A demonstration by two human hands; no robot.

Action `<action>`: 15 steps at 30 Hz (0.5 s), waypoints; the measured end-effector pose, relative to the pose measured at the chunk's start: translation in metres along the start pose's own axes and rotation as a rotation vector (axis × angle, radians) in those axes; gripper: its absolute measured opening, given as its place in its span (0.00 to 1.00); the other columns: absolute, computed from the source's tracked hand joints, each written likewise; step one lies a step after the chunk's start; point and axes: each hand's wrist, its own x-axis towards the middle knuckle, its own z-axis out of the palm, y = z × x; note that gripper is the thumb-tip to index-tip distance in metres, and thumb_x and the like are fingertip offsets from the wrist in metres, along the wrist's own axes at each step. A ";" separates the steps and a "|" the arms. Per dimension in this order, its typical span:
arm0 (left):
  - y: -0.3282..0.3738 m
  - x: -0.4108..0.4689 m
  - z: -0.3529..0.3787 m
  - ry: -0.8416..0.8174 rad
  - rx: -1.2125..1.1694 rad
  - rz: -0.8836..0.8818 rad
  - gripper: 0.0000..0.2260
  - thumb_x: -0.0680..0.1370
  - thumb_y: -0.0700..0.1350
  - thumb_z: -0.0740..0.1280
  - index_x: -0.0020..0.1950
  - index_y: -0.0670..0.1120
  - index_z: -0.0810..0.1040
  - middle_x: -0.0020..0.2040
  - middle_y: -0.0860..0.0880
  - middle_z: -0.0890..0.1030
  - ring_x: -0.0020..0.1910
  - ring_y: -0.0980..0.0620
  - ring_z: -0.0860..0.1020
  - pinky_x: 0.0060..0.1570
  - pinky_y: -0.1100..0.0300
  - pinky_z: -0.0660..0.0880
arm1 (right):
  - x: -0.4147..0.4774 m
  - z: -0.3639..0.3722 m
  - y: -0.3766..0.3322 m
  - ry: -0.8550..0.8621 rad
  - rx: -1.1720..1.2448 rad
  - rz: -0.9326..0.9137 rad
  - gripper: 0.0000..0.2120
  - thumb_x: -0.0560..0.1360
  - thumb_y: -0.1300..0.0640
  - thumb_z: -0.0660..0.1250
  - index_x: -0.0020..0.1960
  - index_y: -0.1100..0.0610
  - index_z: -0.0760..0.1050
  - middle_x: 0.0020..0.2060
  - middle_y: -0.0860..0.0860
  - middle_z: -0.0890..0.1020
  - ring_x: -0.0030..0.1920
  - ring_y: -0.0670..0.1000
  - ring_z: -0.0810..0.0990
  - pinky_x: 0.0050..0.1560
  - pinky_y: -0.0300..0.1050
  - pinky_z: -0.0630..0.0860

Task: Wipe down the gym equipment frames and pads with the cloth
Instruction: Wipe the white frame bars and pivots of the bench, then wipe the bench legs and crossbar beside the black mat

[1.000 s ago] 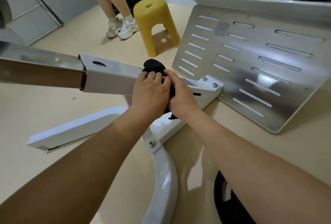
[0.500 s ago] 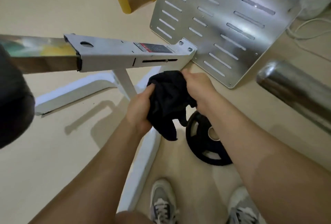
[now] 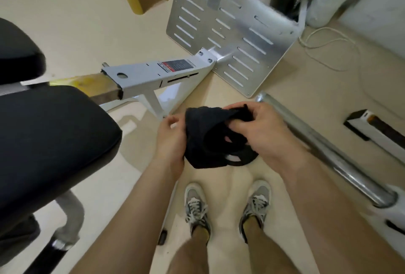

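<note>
Both hands, left hand (image 3: 171, 142) and right hand (image 3: 263, 135), grip the bunched black cloth (image 3: 210, 137) between them, hanging downward above the floor.

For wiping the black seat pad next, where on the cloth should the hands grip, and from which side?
Probably bunch the cloth at its middle, right hand gripping from above. It hangs crumpled between both hands, the left hand only at its edge. The seat pad faces upward.
</note>
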 end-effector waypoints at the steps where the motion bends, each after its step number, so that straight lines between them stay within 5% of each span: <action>1: 0.007 -0.017 0.000 0.115 0.139 0.114 0.06 0.77 0.45 0.67 0.53 0.49 0.75 0.49 0.46 0.79 0.43 0.50 0.78 0.39 0.61 0.75 | -0.010 0.001 -0.008 0.067 -0.030 -0.006 0.11 0.75 0.64 0.67 0.40 0.50 0.81 0.36 0.47 0.85 0.40 0.47 0.84 0.41 0.43 0.82; 3: 0.021 -0.047 -0.004 0.174 0.238 0.356 0.08 0.72 0.43 0.67 0.48 0.54 0.76 0.50 0.48 0.78 0.46 0.52 0.76 0.43 0.60 0.74 | -0.027 0.002 -0.021 0.165 -0.176 -0.040 0.06 0.75 0.59 0.67 0.41 0.52 0.81 0.37 0.49 0.84 0.42 0.50 0.84 0.45 0.50 0.82; 6: 0.037 -0.086 -0.001 -0.224 0.173 0.429 0.14 0.67 0.40 0.65 0.52 0.47 0.80 0.48 0.47 0.81 0.47 0.54 0.78 0.44 0.67 0.74 | -0.049 0.009 -0.037 0.263 -0.259 -0.082 0.05 0.74 0.56 0.68 0.41 0.52 0.82 0.35 0.48 0.84 0.40 0.50 0.83 0.46 0.54 0.81; 8: 0.039 -0.104 0.005 -0.399 0.267 0.456 0.15 0.70 0.38 0.68 0.56 0.45 0.80 0.49 0.48 0.82 0.49 0.55 0.79 0.45 0.68 0.75 | -0.062 0.010 -0.046 0.300 -0.242 -0.078 0.09 0.75 0.56 0.67 0.38 0.48 0.81 0.33 0.45 0.84 0.38 0.46 0.83 0.42 0.46 0.80; 10: 0.037 -0.109 0.007 -0.344 0.326 0.489 0.09 0.74 0.36 0.70 0.52 0.47 0.81 0.45 0.51 0.83 0.46 0.58 0.80 0.43 0.71 0.74 | -0.076 0.010 -0.051 0.295 -0.199 -0.029 0.14 0.77 0.57 0.65 0.35 0.46 0.80 0.29 0.41 0.82 0.33 0.40 0.81 0.34 0.36 0.76; 12: 0.039 -0.107 0.006 -0.312 0.373 0.496 0.08 0.76 0.36 0.69 0.47 0.49 0.83 0.43 0.53 0.84 0.44 0.59 0.81 0.44 0.70 0.75 | -0.090 0.006 -0.052 0.309 -0.207 0.040 0.13 0.79 0.54 0.64 0.37 0.52 0.80 0.30 0.46 0.82 0.33 0.44 0.81 0.34 0.41 0.77; 15: 0.040 -0.115 0.006 -0.532 0.458 0.487 0.09 0.74 0.40 0.72 0.52 0.49 0.80 0.49 0.53 0.82 0.50 0.56 0.80 0.52 0.63 0.76 | -0.115 -0.004 -0.046 0.320 -0.135 0.105 0.19 0.80 0.50 0.61 0.42 0.64 0.78 0.31 0.55 0.78 0.33 0.52 0.76 0.38 0.48 0.73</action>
